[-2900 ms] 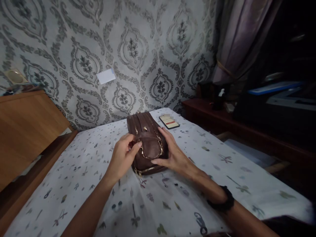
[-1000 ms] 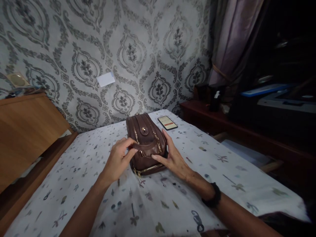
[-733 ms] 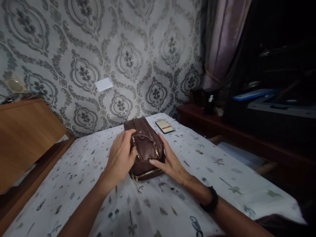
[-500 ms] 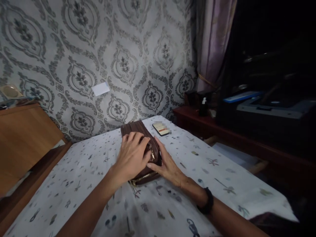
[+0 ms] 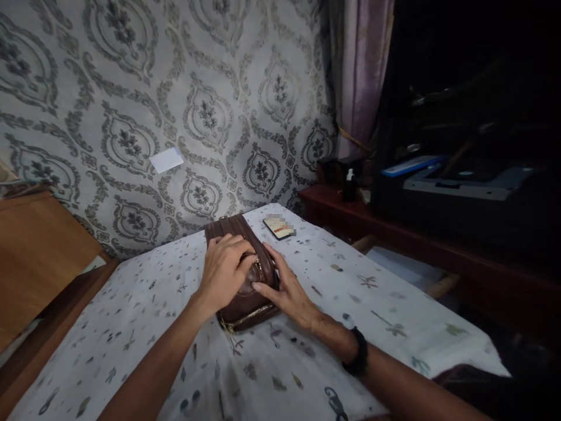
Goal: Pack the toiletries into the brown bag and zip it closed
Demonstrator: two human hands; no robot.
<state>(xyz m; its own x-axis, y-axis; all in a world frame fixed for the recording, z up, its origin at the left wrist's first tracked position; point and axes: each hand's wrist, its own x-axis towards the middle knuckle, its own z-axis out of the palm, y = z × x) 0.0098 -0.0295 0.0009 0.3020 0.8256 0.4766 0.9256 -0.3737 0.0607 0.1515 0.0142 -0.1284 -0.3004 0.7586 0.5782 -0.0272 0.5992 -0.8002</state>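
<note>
A brown leather bag [image 5: 232, 307] lies on the patterned white cloth, with a brass zipper [image 5: 252, 316] along its near end and a short zipper on its upper face. My left hand [image 5: 223, 269] rests over the bag, thumb and forefinger pinched together at the short zipper's pull [image 5: 258, 263]. Its other fingers curl across the leather and are partly hidden. Against the bag's right side, my right hand [image 5: 291, 292] grips it, fingers along the far edge and thumb on the near part. A black band [image 5: 357, 351] circles my right wrist.
A phone [image 5: 279, 227] with a lit screen lies beyond the bag to the right. Wooden furniture [image 5: 48, 251] borders the left side. An open drawer [image 5: 403, 269] and a dark red shelf [image 5: 315, 196] with a small bottle [image 5: 349, 186] stand at right. Patterned wallpaper rises behind.
My left thumb and forefinger have drawn in along the short zipper, and its gap looks narrower. My right hand stays on the bag's side. The whole view has shifted slightly.
</note>
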